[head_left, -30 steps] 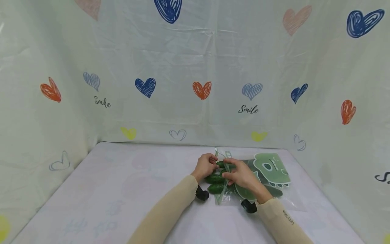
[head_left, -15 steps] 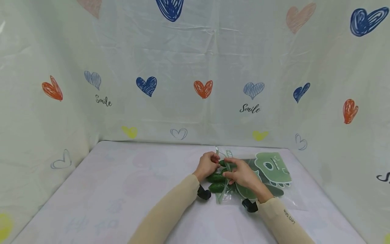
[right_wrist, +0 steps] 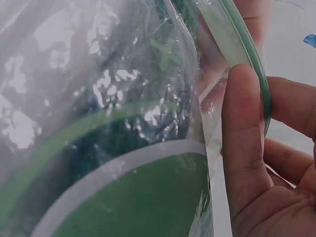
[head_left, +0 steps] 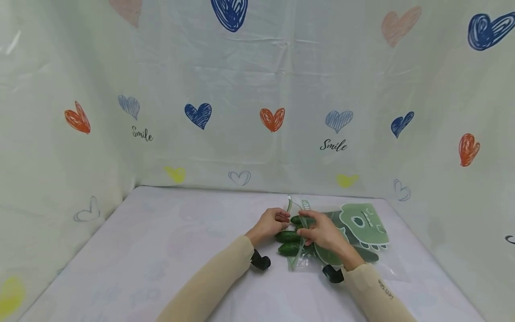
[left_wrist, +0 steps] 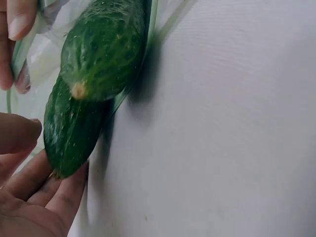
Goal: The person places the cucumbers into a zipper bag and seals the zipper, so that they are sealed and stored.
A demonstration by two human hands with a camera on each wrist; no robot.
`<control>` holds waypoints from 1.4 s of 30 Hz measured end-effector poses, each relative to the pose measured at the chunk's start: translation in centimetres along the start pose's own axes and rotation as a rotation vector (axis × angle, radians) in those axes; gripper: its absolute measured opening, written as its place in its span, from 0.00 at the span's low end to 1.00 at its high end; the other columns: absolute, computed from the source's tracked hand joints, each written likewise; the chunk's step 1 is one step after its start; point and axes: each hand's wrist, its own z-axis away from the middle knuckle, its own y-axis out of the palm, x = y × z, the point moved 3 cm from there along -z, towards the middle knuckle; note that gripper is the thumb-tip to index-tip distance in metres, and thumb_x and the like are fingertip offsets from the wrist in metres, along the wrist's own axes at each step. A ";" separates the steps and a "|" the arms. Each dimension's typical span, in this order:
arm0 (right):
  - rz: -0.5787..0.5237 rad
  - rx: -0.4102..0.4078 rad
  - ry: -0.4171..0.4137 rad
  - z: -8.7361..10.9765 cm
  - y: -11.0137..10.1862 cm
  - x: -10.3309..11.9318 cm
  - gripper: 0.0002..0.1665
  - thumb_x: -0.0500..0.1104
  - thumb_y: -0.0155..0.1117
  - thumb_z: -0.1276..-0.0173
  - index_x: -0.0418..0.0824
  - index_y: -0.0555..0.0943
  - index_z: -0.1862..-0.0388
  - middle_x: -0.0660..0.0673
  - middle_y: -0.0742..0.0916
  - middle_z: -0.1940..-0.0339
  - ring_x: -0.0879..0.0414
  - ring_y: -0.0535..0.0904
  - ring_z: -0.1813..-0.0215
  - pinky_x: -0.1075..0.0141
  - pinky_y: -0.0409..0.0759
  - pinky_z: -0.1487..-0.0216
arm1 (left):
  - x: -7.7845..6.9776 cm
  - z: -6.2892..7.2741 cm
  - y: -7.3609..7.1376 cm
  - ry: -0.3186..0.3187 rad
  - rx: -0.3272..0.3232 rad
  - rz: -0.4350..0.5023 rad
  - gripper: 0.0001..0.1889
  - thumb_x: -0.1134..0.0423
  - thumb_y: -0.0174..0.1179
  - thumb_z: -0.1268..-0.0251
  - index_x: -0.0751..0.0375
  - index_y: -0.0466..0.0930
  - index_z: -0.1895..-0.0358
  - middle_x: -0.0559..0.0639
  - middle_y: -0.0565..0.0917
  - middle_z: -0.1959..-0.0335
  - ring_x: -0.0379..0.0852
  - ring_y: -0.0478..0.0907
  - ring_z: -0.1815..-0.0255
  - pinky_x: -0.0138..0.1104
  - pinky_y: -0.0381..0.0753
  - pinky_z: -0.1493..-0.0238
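Note:
Several green cucumbers lie partly inside a clear zip bag printed with a green cartoon, their ends sticking out of its mouth to the left. My left hand is at those ends. In the left wrist view its fingers reach under the tip of one cucumber, with the thumb held apart; a second cucumber lies alongside. My right hand pinches the upper edge of the bag's mouth, its thumb and fingers on either side of the green zip strip.
The bag rests on a white-covered table, towards its right side and close to the back edge. A pale curtain printed with hearts hangs behind and along both sides. Each wrist carries a black camera.
My left hand has drawn back slightly to the left and its forearm has shifted outward. The right hand keeps its place at the bag's edge. The head view has shifted slightly.

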 end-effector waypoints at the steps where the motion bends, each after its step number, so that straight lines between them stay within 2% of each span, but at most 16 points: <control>1: 0.004 -0.003 0.000 0.0 0.0 0.0 0.36 0.38 0.69 0.40 0.39 0.68 0.32 0.43 0.77 0.89 0.50 0.81 0.81 0.61 0.79 0.69 | 0.0 0.2 -0.1 0.008 0.005 -0.006 0.12 0.71 0.61 0.38 0.68 0.80 0.52 0.54 0.85 0.60 0.47 0.81 0.57 0.34 0.79 0.57; 6: 0.000 -0.014 -0.006 0.1 -0.2 -0.1 0.36 0.38 0.69 0.40 0.40 0.69 0.32 0.43 0.76 0.89 0.49 0.81 0.81 0.61 0.79 0.69 | -0.1 1.2 -0.7 0.021 0.045 -0.097 0.11 0.68 0.62 0.39 0.65 0.81 0.53 0.51 0.84 0.60 0.44 0.79 0.58 0.36 0.77 0.54; 8: -0.011 -0.014 -0.014 0.1 -0.2 -0.1 0.36 0.38 0.69 0.40 0.40 0.69 0.32 0.43 0.77 0.89 0.49 0.81 0.81 0.61 0.79 0.69 | 0.0 1.6 -0.8 0.006 0.067 -0.121 0.11 0.67 0.63 0.39 0.64 0.82 0.53 0.49 0.84 0.60 0.43 0.78 0.58 0.37 0.76 0.54; 13: -0.029 -0.019 -0.030 0.1 0.0 -0.1 0.36 0.38 0.70 0.40 0.37 0.69 0.33 0.43 0.77 0.89 0.49 0.81 0.81 0.62 0.79 0.70 | 0.2 2.6 -1.1 -0.007 0.118 -0.129 0.13 0.70 0.65 0.42 0.65 0.82 0.54 0.48 0.83 0.63 0.41 0.78 0.61 0.36 0.77 0.55; 16: -0.033 -0.014 -0.037 0.1 0.1 -0.1 0.36 0.38 0.70 0.40 0.37 0.69 0.33 0.43 0.77 0.89 0.49 0.81 0.81 0.62 0.79 0.71 | 0.2 3.2 -1.5 0.047 0.133 -0.163 0.12 0.72 0.65 0.44 0.66 0.82 0.55 0.45 0.82 0.67 0.38 0.77 0.64 0.33 0.77 0.57; 18: -0.034 -0.009 -0.042 0.1 0.1 -0.1 0.36 0.38 0.70 0.40 0.37 0.69 0.33 0.43 0.78 0.89 0.49 0.81 0.81 0.61 0.79 0.71 | 0.2 3.5 -1.7 0.078 0.131 -0.184 0.11 0.73 0.64 0.44 0.65 0.83 0.57 0.44 0.81 0.69 0.36 0.77 0.66 0.32 0.77 0.59; 21: -0.033 -0.006 -0.043 0.2 0.1 -0.1 0.36 0.38 0.70 0.40 0.37 0.69 0.33 0.43 0.78 0.89 0.49 0.81 0.81 0.61 0.79 0.70 | 0.3 3.6 -1.8 0.091 0.118 -0.211 0.09 0.73 0.65 0.45 0.63 0.83 0.60 0.44 0.81 0.70 0.37 0.77 0.67 0.32 0.76 0.60; 23: -0.030 -0.006 -0.043 0.2 0.0 0.0 0.36 0.38 0.69 0.40 0.37 0.69 0.33 0.43 0.78 0.88 0.49 0.81 0.81 0.61 0.79 0.70 | 0.5 3.6 -1.7 0.070 0.109 -0.207 0.09 0.73 0.66 0.46 0.62 0.83 0.61 0.45 0.81 0.70 0.38 0.77 0.67 0.32 0.76 0.60; 27: -0.025 -0.009 -0.035 0.3 0.0 0.1 0.36 0.38 0.69 0.40 0.38 0.69 0.33 0.43 0.78 0.88 0.49 0.81 0.81 0.61 0.79 0.69 | 0.8 3.5 -1.7 0.070 0.091 -0.225 0.10 0.75 0.68 0.49 0.61 0.83 0.63 0.45 0.81 0.72 0.37 0.76 0.69 0.30 0.75 0.62; 31: -0.020 -0.015 -0.033 0.3 0.0 0.1 0.36 0.38 0.70 0.40 0.38 0.69 0.33 0.43 0.78 0.88 0.50 0.81 0.81 0.62 0.79 0.68 | 0.8 3.5 -1.8 0.069 0.076 -0.235 0.09 0.75 0.68 0.48 0.60 0.83 0.65 0.44 0.79 0.74 0.36 0.74 0.71 0.29 0.74 0.65; 42: -0.049 -0.003 -0.045 0.2 0.1 0.0 0.37 0.38 0.69 0.40 0.37 0.68 0.32 0.43 0.77 0.89 0.49 0.81 0.81 0.60 0.80 0.71 | 0.6 3.3 -1.4 0.124 0.044 -0.221 0.07 0.74 0.65 0.47 0.60 0.83 0.65 0.43 0.78 0.75 0.36 0.73 0.72 0.29 0.73 0.66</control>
